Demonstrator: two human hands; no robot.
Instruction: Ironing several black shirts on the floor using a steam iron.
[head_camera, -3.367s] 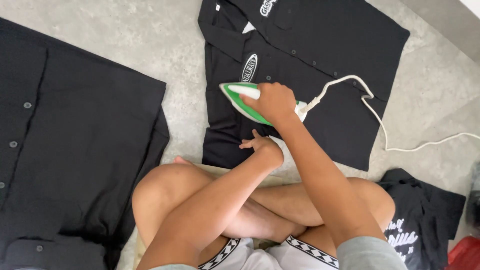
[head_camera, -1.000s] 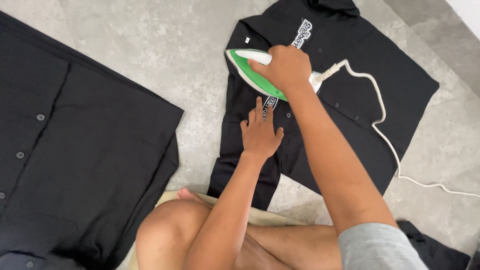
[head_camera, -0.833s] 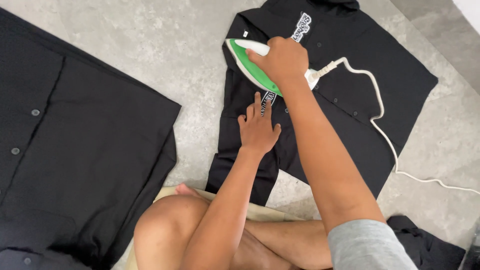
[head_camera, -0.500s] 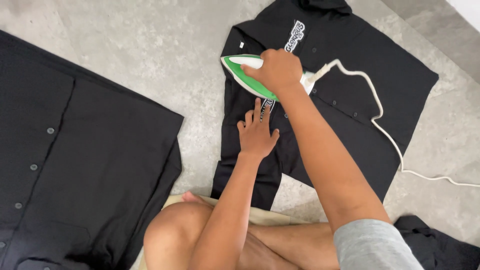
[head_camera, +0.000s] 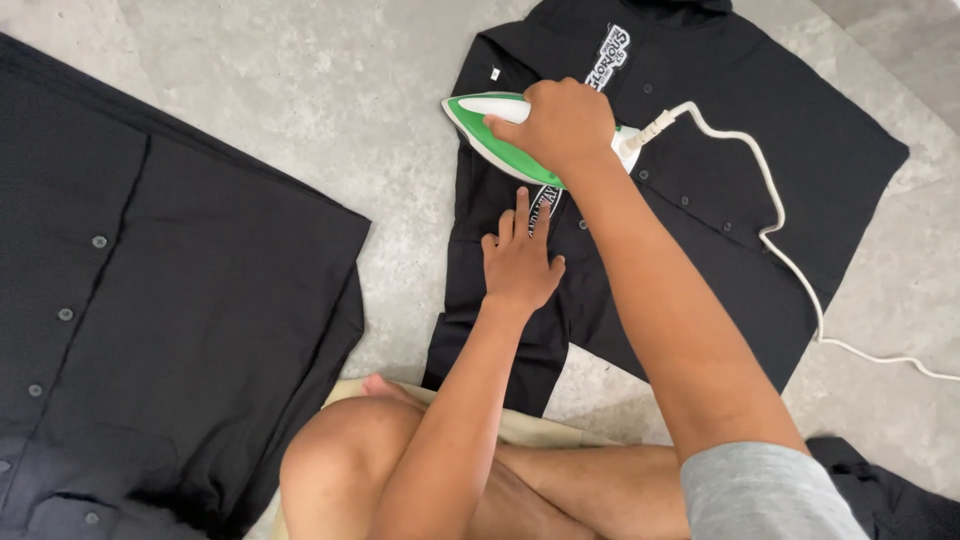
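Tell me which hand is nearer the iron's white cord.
Right. The right hand grips the green-and-white iron just beside where the cord leaves it; the left hand lies flat on the black shirt below.

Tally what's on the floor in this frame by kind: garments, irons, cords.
Black garments: 3, namely the black shirt being ironed, pressed flat by the left hand; the black shirt on the left; a dark garment at the lower right corner.
Irons: 1, the green and white iron, gripped by the right hand.
Cords: 1, the white cord.
Total: 5

The right hand (head_camera: 562, 125) grips a green iron (head_camera: 500, 140) on a black shirt (head_camera: 720, 180); the left hand (head_camera: 520, 262) lies flat.
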